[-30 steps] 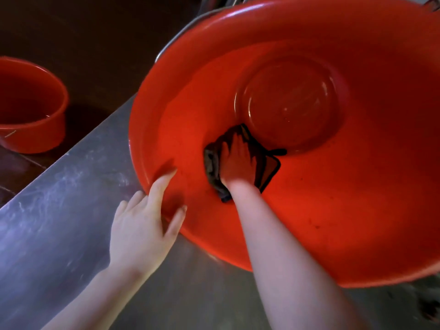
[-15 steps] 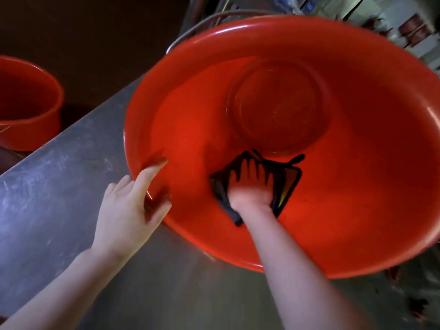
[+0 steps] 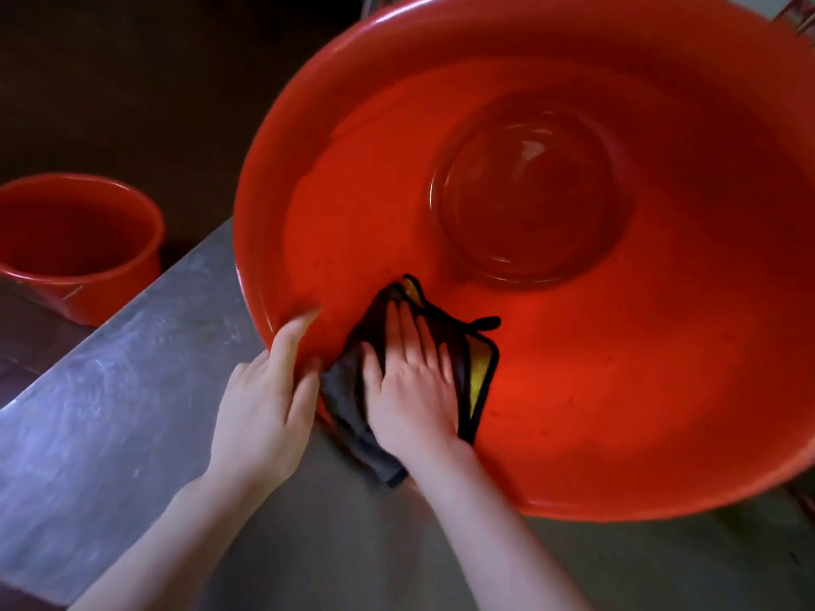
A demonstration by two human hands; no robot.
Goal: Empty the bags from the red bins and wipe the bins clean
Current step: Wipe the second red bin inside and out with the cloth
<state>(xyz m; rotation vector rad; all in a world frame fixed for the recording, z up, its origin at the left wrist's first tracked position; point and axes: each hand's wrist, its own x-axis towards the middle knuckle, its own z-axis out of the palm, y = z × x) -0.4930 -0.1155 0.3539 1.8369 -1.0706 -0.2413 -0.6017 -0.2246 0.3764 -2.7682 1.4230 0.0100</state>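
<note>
Wiping the bin (image 3: pixel 617 390), tilted at centre right, is best done with the cloth (image 3: pixel 348 403) pressed flat under the straight-fingered right hand (image 3: pixel 410 390), while the rim is steadied by the flat left hand (image 3: pixel 264 403).

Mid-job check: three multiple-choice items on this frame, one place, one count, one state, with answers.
1. Where is the cloth? A) on the floor B) on the big bin's inner wall, by its rim C) on a shelf
2. How many red bins show? A) one B) two C) four
3. The right hand is A) flat on the cloth B) an empty fist C) out of view
Answers: 1 B, it lies under the hand there. 2 B, the big bin on the table, a smaller bin at left. 3 A, straight fingers press the cloth.
</note>
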